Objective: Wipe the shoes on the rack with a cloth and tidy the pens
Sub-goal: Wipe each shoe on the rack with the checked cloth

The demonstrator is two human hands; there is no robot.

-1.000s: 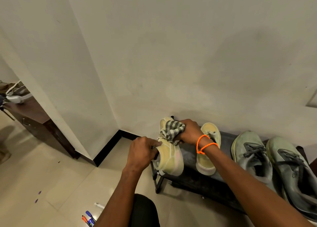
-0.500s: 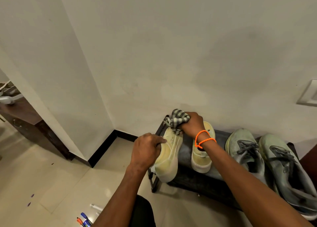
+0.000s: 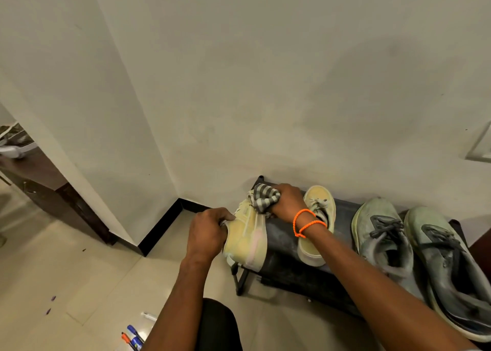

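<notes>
A: Where's the shoe being wiped?
B: The left hand grips the heel of a yellow sneaker, tipped at the left end of the black shoe rack, heel overhanging the front edge.
A: And the cloth?
B: The striped cloth is bunched in the right hand, fingers curled round it, at the toe.
A: The pens?
B: The marker pens lie on open floor tiles, well apart from the rack.

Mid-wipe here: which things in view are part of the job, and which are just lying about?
Job:
- yellow shoe, gripped by left hand
- striped cloth in right hand
- second yellow shoe
- grey sneakers
- shoe rack
- pens on floor

Lying about:
- wooden cabinet
- wall switch plate
</notes>
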